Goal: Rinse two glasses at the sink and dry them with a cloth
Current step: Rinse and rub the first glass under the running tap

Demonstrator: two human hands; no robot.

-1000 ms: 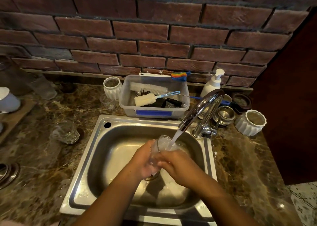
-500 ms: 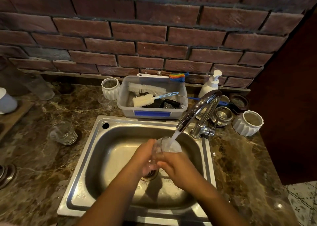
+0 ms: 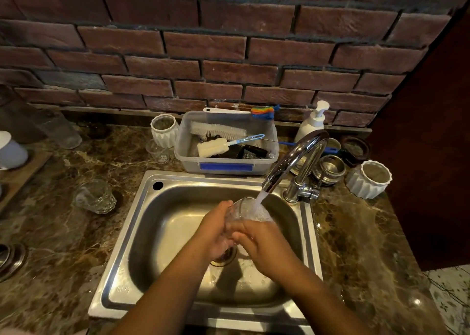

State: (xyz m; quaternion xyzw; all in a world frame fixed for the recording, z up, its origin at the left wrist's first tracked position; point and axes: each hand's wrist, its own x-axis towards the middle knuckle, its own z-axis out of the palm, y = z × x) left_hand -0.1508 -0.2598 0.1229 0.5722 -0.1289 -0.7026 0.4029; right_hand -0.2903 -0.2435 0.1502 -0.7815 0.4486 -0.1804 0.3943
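Note:
A clear glass (image 3: 245,211) is held over the steel sink (image 3: 162,222), tilted with its mouth under the running water from the chrome tap (image 3: 292,161). My left hand (image 3: 216,230) grips its left side and base. My right hand (image 3: 264,243) wraps around its near side from the right. Most of the glass is hidden by my fingers. A second clear glass (image 3: 95,196) lies on its side on the marble counter left of the sink. No cloth is in view.
Behind the sink stands a plastic tub (image 3: 226,166) with brushes, a soap pump bottle (image 3: 311,122), white ribbed pots (image 3: 368,179) (image 3: 164,130), a small glass (image 3: 157,151) and steel cups (image 3: 329,169). A wooden tray (image 3: 20,174) sits far left. A dark cabinet (image 3: 432,156) borders the right.
Both hands keep holding the glass under the stream; the glass has shifted slightly and more water foams inside it. The camera view has tipped a little upward.

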